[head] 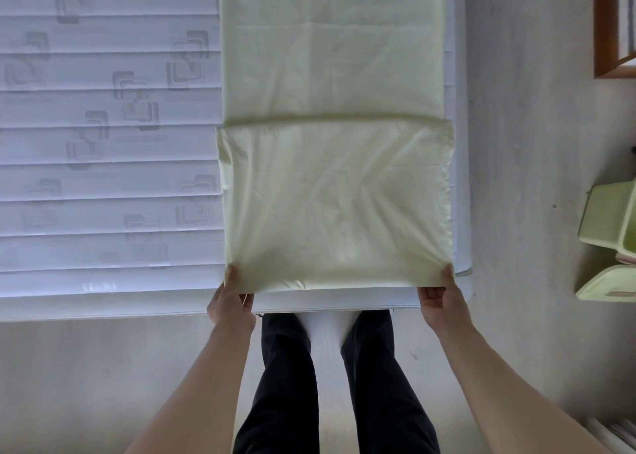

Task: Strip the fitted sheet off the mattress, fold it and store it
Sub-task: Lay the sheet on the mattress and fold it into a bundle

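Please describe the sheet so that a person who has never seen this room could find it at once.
Start from the white patterned mattress that fills the left and middle of the view. Along its right side lies a long strip of cloth, the sheet, whose near corners the left hand and the right hand pinch. It alone is pale yellow-green and smooth, with one fold across it.

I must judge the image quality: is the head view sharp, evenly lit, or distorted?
Head view: mostly sharp; light glows through the lifted part of the sheet; the mattress looks washed out; the left hand and right hand are shaded; wide-angle bending at the edges.
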